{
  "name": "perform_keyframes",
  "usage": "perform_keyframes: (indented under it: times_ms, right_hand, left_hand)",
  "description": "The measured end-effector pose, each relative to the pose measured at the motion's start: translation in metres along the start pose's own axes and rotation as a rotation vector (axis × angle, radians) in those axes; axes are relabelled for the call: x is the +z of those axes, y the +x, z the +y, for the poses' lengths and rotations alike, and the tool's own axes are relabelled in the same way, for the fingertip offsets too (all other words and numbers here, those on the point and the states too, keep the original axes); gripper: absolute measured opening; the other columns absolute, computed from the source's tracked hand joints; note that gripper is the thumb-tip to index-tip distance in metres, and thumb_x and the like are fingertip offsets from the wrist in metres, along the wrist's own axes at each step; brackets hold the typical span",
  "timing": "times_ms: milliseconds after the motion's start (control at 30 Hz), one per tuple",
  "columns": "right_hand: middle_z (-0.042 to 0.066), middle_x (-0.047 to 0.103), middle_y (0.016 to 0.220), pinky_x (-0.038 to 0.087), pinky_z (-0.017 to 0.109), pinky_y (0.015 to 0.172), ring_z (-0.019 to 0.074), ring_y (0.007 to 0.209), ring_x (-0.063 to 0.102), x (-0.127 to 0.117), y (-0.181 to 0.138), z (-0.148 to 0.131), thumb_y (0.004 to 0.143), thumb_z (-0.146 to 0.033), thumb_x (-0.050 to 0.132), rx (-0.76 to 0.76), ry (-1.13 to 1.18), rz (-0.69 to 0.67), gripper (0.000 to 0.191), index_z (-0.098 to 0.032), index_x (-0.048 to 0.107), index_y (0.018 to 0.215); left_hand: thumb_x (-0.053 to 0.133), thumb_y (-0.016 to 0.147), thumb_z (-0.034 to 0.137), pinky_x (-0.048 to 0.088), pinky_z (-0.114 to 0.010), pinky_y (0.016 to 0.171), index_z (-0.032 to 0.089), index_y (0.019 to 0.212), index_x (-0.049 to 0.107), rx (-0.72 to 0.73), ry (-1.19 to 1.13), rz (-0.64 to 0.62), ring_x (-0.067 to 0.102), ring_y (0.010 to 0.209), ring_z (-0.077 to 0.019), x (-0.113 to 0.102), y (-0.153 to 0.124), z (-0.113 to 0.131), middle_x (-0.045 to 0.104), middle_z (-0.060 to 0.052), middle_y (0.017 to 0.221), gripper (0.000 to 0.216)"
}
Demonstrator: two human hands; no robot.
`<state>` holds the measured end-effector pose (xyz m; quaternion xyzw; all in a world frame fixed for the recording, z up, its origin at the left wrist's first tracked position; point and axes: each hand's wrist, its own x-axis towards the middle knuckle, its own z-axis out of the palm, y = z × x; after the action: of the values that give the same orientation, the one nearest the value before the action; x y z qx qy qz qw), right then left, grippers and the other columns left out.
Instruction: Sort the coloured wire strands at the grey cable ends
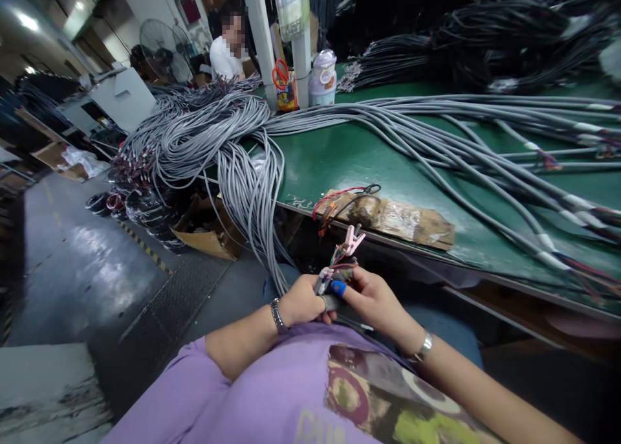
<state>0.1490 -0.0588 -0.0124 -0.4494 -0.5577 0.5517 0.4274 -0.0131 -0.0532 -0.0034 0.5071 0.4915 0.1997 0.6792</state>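
Note:
In front of my body, my left hand (303,299) is closed around the end of a grey cable (332,301). My right hand (376,295), a blue cover on its thumb, pinches at the same cable end; its fingers partly hide what lies between them. Thin coloured wires (338,255) fan out of the cable end toward a pink clip (353,240) at the table's edge. Just beyond the hands, a taped wooden board (429,227) rests on the green table (334,166), with red and black leads (339,201) at its left end.
A large bundle of grey cables (213,130) hangs over the table edge at left, and more cables (466,153) run right. A lidded cup (323,78) and red-handled scissors (280,75) stand near a post. Behind sits a co-worker (226,59). An open carton (206,230) lies below.

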Motion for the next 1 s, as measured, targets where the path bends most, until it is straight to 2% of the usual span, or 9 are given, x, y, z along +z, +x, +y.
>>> perform_keyframes:
  times_ms: [100,200,300,400,500,600,800,1000]
  right_hand:
    - [0.003,0.067,0.074,0.048,0.029,0.065,0.0172,0.067,0.058,0.001,0.002,0.001,0.075,-0.047,0.068,0.012,-0.012,0.017,0.028,-0.019,0.063,0.076]
    - [0.000,0.059,0.063,0.042,0.027,0.055,0.0136,0.057,0.049,0.000,0.004,0.003,0.072,-0.052,0.069,0.122,0.063,0.124,0.033,-0.019,0.061,0.072]
    - [-0.004,0.048,0.056,0.038,0.026,0.050,0.0109,0.050,0.040,-0.004,0.006,0.004,0.070,-0.053,0.071,0.181,0.194,0.229,0.036,-0.020,0.057,0.070]
    - [-0.006,0.042,0.054,0.039,0.025,0.051,0.0098,0.050,0.039,-0.010,0.004,0.003,0.065,-0.053,0.076,0.199,0.340,0.291,0.039,-0.020,0.055,0.069]
    - [-0.001,0.054,0.067,0.046,0.027,0.057,0.0116,0.058,0.049,-0.009,0.002,0.001,0.064,-0.057,0.076,0.252,0.408,0.161,0.043,-0.019,0.060,0.077]
    - [0.002,0.060,0.074,0.047,0.028,0.061,0.0138,0.064,0.054,-0.001,0.002,-0.004,0.067,-0.061,0.071,0.261,0.344,0.010,0.047,-0.018,0.062,0.086]
    - [0.001,0.060,0.061,0.042,0.028,0.056,0.0148,0.058,0.050,0.006,0.012,-0.011,0.065,-0.058,0.073,0.135,-0.010,0.016,0.042,-0.020,0.056,0.070]
    - [0.003,0.065,0.068,0.047,0.031,0.065,0.0182,0.064,0.057,-0.005,0.007,-0.011,0.073,-0.055,0.067,0.110,0.045,-0.071,0.034,-0.021,0.063,0.073]
  left_hand:
    - [0.079,0.060,0.045,0.038,-0.019,0.039,0.013,0.061,0.056,0.021,-0.050,0.022,0.052,0.039,-0.0093,0.003,0.000,-0.001,0.057,0.000,0.049,0.039]
    - [0.076,0.062,0.049,0.037,-0.019,0.039,0.014,0.058,0.053,0.110,-0.238,0.181,0.051,0.038,-0.0087,0.003,0.000,-0.002,0.057,-0.001,0.049,0.042]
    - [0.076,0.061,0.048,0.033,-0.018,0.036,0.015,0.063,0.054,0.159,-0.418,0.337,0.052,0.037,-0.0089,-0.002,0.001,0.001,0.059,0.000,0.050,0.040]
    - [0.077,0.059,0.046,0.031,-0.018,0.034,0.015,0.066,0.055,0.171,-0.495,0.394,0.050,0.035,-0.0086,-0.008,0.000,0.003,0.058,0.001,0.049,0.039]
    - [0.078,0.057,0.045,0.033,-0.018,0.034,0.015,0.063,0.053,0.162,-0.472,0.353,0.049,0.034,-0.0084,-0.006,-0.001,0.003,0.056,0.002,0.046,0.039]
    - [0.078,0.058,0.046,0.035,-0.019,0.035,0.015,0.062,0.053,0.129,-0.394,0.296,0.049,0.034,-0.0086,0.002,0.000,0.000,0.057,0.001,0.047,0.041]
    - [0.074,0.062,0.043,0.035,-0.019,0.036,0.014,0.063,0.054,0.106,-0.220,0.264,0.052,0.037,-0.0096,0.009,0.001,-0.006,0.057,0.000,0.049,0.035]
    - [0.075,0.063,0.043,0.036,-0.018,0.037,0.015,0.062,0.053,0.128,-0.191,0.271,0.053,0.039,-0.0090,0.007,0.003,-0.008,0.058,0.000,0.051,0.036]
